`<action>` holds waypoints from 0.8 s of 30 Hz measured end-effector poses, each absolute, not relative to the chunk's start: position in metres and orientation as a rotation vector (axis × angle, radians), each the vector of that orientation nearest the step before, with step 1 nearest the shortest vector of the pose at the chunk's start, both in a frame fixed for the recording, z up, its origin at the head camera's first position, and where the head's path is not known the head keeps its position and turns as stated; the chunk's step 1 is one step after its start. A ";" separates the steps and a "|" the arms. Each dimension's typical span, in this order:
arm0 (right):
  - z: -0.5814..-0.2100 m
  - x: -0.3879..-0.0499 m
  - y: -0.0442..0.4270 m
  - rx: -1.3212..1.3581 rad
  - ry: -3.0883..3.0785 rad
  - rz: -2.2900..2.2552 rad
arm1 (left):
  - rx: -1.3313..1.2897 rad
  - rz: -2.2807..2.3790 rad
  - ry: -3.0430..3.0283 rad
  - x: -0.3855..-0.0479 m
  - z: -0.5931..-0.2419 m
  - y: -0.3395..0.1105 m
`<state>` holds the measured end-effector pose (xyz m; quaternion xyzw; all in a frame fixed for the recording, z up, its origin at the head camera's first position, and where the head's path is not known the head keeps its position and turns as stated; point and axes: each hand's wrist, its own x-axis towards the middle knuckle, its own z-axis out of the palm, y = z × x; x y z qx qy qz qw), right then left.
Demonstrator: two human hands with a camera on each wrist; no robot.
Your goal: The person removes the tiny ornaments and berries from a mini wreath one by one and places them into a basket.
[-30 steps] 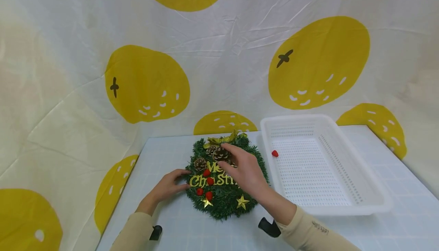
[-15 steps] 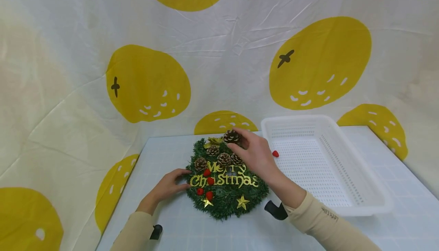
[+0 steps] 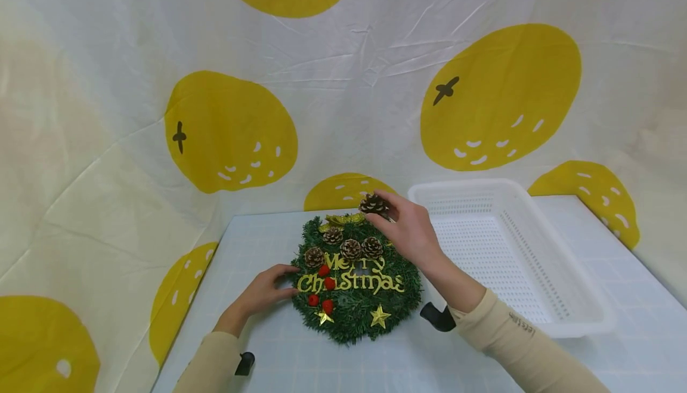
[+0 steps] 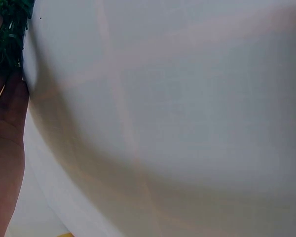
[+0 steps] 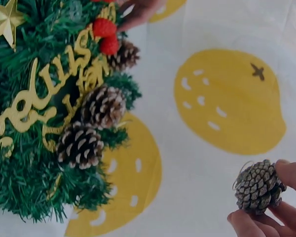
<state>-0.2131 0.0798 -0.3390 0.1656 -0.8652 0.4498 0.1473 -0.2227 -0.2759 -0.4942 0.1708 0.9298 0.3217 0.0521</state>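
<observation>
A green Christmas wreath [image 3: 349, 321] lies on the table, bearing gold "Merry Christmas" lettering [image 3: 351, 282], two gold stars, red berries [image 3: 328, 306] and several pinecones [image 3: 351, 249]. At its left edge my left hand [image 3: 263, 291] holds the rim between thumb and fingers; the left wrist view catches those fingers [image 4: 10, 103] against the greenery. Above the wreath's upper right, my right hand [image 3: 410, 229] pinches a loose pinecone [image 3: 373, 203] between thumb and fingers. A thin loop shows on that pinecone [image 5: 259, 187] in the right wrist view. A gold ribbon bow [image 3: 343, 220] tops the wreath.
A white perforated plastic basket [image 3: 569, 274] stands to the right of the wreath, behind my right forearm. A cloth [image 3: 354, 113] with yellow fruit prints hangs behind the table. The light table surface [image 3: 322, 369] extends in front of the wreath.
My right hand has lifted the pinecone from the wreath's upper area and moved it up and to the right, uncovering the lettering and other pinecones. The left hand has stayed put.
</observation>
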 end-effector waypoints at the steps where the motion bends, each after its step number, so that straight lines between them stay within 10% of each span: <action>1: -0.339 -0.215 0.082 0.467 -2.490 1.289 | 0.522 0.977 2.829 -0.223 -0.494 -0.276; 24: -0.354 -0.262 0.136 0.194 -2.553 1.274 | 0.524 0.969 2.837 -0.223 -0.495 -0.275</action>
